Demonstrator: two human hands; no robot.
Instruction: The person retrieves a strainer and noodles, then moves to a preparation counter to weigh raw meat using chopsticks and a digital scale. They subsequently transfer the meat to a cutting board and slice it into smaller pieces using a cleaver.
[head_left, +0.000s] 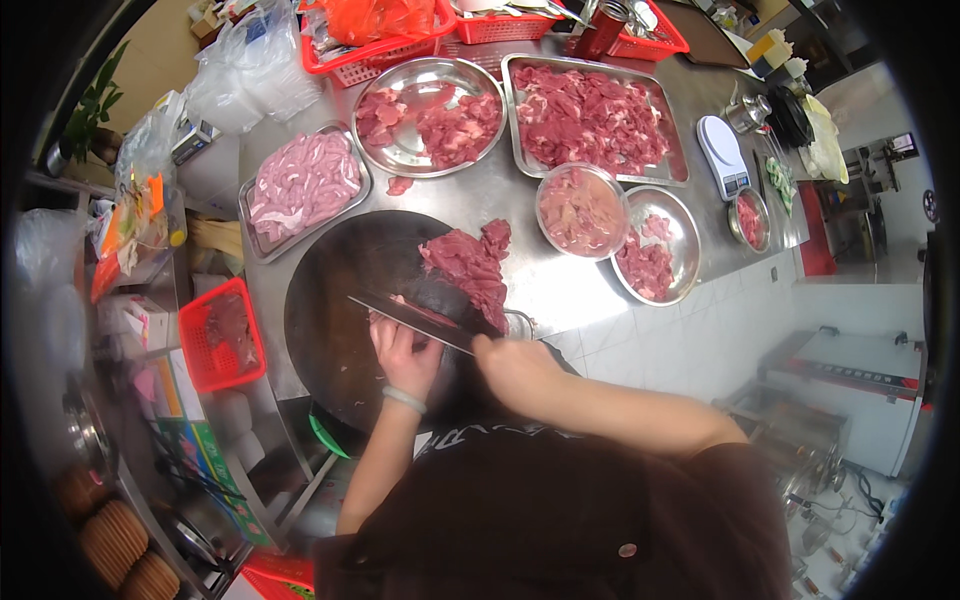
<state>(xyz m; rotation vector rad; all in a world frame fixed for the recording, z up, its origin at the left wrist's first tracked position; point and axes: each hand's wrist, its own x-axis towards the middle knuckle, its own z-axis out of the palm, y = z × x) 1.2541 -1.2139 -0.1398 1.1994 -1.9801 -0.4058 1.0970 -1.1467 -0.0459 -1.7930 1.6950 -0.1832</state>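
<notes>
My right hand (517, 367) grips the handle of a cleaver (409, 318), its blade pointing left across a round dark chopping block (337, 262). Right against the blade, the bent fingers of my left hand (405, 354) press a piece of meat onto the block; my fingers and the blade mostly hide it. Beyond the blade's far side shows a thin strip of red meat (426, 309). A heap of sliced raw red meat (472, 264) lies at the block's right edge, reaching over its rim.
Behind the block stand a tray of pale pink strips (304, 184), a round steel dish (427, 75) and a rectangular steel tray (679, 150) of meat. Rightward are a clear tub of meat in liquid (581, 210), a steel bowl (679, 225) and a kitchen scale (724, 157). A red basket (223, 334) sits left.
</notes>
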